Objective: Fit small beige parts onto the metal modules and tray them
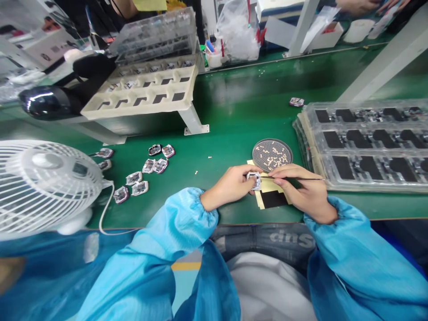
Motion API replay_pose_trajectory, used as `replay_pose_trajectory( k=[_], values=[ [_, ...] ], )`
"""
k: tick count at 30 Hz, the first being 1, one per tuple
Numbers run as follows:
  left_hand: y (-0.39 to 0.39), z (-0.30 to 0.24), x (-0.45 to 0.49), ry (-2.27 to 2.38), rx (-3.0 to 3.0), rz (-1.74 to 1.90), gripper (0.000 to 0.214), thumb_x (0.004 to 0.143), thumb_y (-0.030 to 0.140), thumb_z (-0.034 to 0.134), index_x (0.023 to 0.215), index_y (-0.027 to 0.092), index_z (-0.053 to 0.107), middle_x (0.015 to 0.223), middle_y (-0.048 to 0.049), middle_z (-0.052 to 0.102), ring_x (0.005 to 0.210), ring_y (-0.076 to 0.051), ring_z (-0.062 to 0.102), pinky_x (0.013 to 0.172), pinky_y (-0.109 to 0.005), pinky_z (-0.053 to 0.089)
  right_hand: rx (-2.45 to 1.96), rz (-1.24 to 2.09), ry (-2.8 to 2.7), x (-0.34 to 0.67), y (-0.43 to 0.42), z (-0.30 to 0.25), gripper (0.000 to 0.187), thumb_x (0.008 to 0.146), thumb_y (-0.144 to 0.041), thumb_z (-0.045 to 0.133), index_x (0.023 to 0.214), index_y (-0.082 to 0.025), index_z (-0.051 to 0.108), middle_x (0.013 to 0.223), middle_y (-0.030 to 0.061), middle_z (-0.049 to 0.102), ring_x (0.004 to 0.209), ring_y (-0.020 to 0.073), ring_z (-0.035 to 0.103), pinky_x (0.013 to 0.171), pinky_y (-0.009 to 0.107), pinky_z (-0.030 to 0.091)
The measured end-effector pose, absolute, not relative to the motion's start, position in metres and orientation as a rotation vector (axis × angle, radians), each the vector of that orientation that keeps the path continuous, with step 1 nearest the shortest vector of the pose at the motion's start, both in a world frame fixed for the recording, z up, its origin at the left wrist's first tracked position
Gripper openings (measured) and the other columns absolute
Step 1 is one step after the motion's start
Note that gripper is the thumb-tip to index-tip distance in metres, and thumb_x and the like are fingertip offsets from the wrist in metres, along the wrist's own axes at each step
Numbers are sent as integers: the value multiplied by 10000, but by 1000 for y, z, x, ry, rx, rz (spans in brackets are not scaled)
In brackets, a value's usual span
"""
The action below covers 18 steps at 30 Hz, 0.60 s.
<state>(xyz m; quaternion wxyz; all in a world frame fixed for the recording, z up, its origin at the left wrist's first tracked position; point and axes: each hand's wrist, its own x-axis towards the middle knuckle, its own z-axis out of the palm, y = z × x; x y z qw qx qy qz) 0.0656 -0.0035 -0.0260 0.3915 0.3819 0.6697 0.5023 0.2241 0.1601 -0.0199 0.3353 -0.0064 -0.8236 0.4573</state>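
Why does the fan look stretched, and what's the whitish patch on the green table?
Head view: the wide lens stretches things near the edges, like the fan. Head view: the pale patch on the green table is reflected light. Head view: the left hand with its small part and the right hand with its thin tool look sharp.

Blue smock sleeves, elastic cuffs, dark jeans
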Motion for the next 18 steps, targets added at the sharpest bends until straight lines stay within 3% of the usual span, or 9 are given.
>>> replay_pose_trajectory(
  k=[8,18],
  values=[
    [-5,-27,64,1679,1006,1275,327,946,218,579,1241,172,713,1010,-70,764,718,-166,747,632,-226,568,63,1147,-2129,221,163,-23,241,901,-91,743,1074,-258,758,1035,50,791,985,226,756,902,397,622],
    [-4,-22,65,1683,983,1274,353,950,182,568,1265,174,726,1022,-75,766,696,-153,733,627,-224,566,20,1138,-2164,222,162,-23,220,903,-109,744,1070,-252,756,1042,52,790,988,230,756,917,401,615]
  ],
)
